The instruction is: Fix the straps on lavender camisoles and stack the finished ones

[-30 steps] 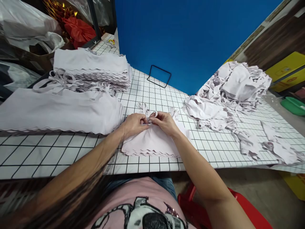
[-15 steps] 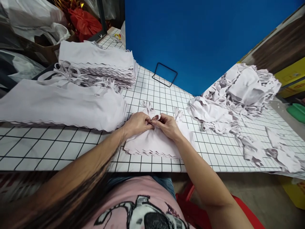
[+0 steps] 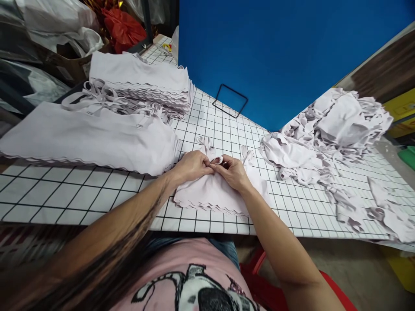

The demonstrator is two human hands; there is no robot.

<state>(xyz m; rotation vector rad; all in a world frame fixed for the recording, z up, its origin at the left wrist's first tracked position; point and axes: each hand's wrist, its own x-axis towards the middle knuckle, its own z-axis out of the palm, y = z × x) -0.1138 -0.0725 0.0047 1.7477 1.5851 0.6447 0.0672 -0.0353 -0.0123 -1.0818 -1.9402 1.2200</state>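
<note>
A pale pinkish-white strappy top [image 3: 214, 196] with a wavy hem lies in front of me, apparently on others like it. My left hand [image 3: 194, 166] is closed in a pinch at its upper edge. Opposite it, my right hand [image 3: 231, 172] pinches the same upper edge, and a small strap loop shows between the fingers. The fingertips of both hands meet; the exact spot they grip is partly hidden. Straps stick up behind each hand. Close to my left hand lies a neat stack of similar tops [image 3: 90, 138] with looped straps.
Behind that stack sits a second folded stack [image 3: 139, 73]. A loose heap of the same garments [image 3: 343, 121] spreads over the right side of the grid-patterned table [image 3: 106, 194]. A black wire frame [image 3: 230, 101] stands against a blue panel [image 3: 275, 56]. A red chair [image 3: 259, 280] is below.
The whole view has shifted slightly, so things appear a little further right. Both hands keep their pinch on the top's upper edge, with hardly any finger movement visible.
</note>
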